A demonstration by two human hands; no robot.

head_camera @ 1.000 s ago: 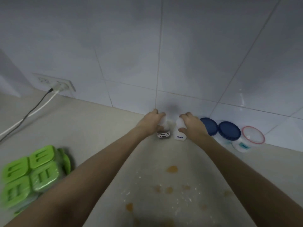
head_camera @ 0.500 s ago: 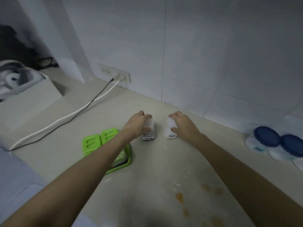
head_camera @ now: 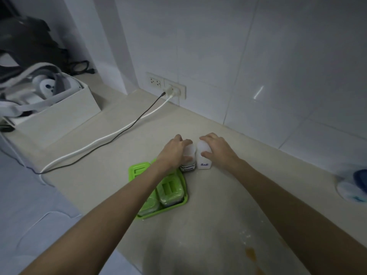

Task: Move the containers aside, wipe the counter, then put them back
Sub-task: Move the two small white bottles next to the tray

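Two small white jars stand side by side on the beige counter [head_camera: 228, 195], just behind a green tray. My left hand [head_camera: 172, 153] is wrapped over the jar with a dark label [head_camera: 188, 164]. My right hand [head_camera: 217, 149] grips the jar marked "Salt" [head_camera: 203, 159]. The jars almost touch each other. A green tray [head_camera: 183, 201] of green-lidded boxes [head_camera: 169, 188] lies under my left forearm. At the right edge sits a blue-lidded tub [head_camera: 355, 187], partly cut off. Orange stains [head_camera: 250, 253] and white specks mark the counter near me.
A white cable [head_camera: 111, 135] and a black cable [head_camera: 127, 129] run from the wall socket [head_camera: 174, 90] across the counter to the left. A white open box [head_camera: 57, 114] with a headset stands at the far left. White wall tiles close off the back.
Both hands carried the two jars from the wall to the left, beside the green tray. The view swung left, so the blue-lidded tubs slid to the right edge.
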